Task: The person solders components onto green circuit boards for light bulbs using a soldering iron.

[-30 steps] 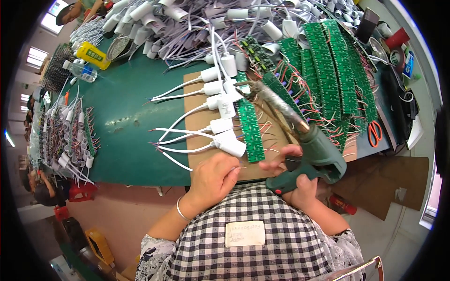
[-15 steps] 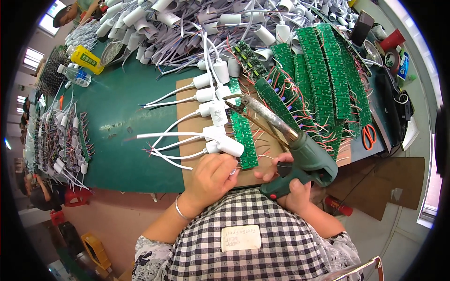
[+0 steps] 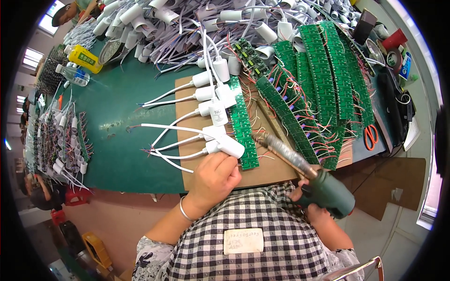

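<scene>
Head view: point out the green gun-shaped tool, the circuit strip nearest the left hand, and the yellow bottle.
Green gun-shaped tool (image 3: 332, 194), head view: housing.
Circuit strip (image 3: 243, 129), head view: board face, mid-length.
Yellow bottle (image 3: 86, 59), head view: mid-body.

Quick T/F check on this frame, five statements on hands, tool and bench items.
1. The right hand holds the green tool. True.
2. The scissors lie left of the yellow bottle. False: they lie far to its right.
3. A bracelet is on the left wrist. True.
4. The green tool's tip touches the left hand. False: they are apart.
5. A white socket lies just beyond the left hand. True.
</scene>
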Available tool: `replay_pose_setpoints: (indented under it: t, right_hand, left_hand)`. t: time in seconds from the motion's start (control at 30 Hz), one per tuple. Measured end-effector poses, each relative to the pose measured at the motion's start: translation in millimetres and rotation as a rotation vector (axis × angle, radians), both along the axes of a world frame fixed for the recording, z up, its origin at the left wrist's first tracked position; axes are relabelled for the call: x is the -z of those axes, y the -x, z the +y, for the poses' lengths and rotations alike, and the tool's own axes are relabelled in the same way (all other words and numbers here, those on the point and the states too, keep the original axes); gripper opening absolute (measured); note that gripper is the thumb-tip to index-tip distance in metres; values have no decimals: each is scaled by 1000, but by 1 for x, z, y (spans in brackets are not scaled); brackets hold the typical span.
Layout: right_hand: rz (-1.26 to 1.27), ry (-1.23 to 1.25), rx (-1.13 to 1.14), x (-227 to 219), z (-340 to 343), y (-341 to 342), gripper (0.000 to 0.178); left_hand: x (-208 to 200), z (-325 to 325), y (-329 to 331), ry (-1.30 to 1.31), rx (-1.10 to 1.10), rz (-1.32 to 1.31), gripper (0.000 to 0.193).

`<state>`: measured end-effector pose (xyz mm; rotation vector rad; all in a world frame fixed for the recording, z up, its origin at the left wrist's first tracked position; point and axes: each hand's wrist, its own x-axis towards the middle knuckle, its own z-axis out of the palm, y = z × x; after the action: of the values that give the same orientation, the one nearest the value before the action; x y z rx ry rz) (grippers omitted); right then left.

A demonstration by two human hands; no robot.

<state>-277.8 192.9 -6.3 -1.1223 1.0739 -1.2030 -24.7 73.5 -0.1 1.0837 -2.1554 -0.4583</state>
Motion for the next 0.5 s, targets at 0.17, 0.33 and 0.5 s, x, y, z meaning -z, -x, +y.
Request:
replay_pose_setpoints:
  t: [0.17, 0.33, 0.5]
  right_hand:
    - [198, -99, 30, -6, 18, 5, 49]
    - [267, -170, 15, 2, 31, 14, 50]
    - [528, -157, -48, -6, 26, 14, 36]
  left_hand:
    - [1, -1, 5, -44, -29, 69, 18]
    - [1, -1, 7, -47, -43, 66, 17]
    - [4, 0, 8, -2, -27, -7, 18]
